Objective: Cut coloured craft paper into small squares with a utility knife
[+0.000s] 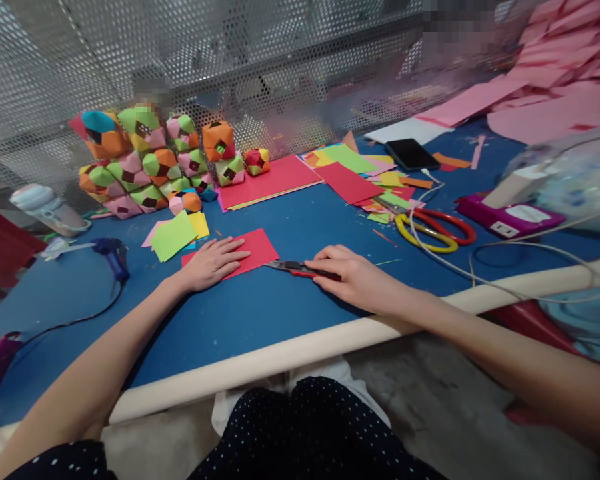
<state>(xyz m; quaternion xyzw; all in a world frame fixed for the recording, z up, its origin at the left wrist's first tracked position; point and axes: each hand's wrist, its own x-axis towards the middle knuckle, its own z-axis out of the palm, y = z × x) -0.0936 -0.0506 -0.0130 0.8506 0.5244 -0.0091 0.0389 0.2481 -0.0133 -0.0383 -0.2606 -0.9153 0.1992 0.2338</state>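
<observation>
My left hand [214, 263] lies flat with its fingers stretched over a sheet of red paper [257, 247] on the blue table. In my right hand [347, 272] is a utility knife [300, 268], red and black, its blade pointing left at the right edge of the red paper. Whether the blade is inside a fold of the paper I cannot tell. Just behind my left hand sit green paper squares [174, 237] with yellow, pink and blue ones beneath.
Folded paper cubes [160, 165] are stacked by the mesh panel. Scissors [427, 230] lie to the right, near a phone [411, 153] and a white cable [430, 261]. A blue glue gun [113, 257] and a bottle [47, 208] are on the left. A pale padded edge [260, 357] borders the table.
</observation>
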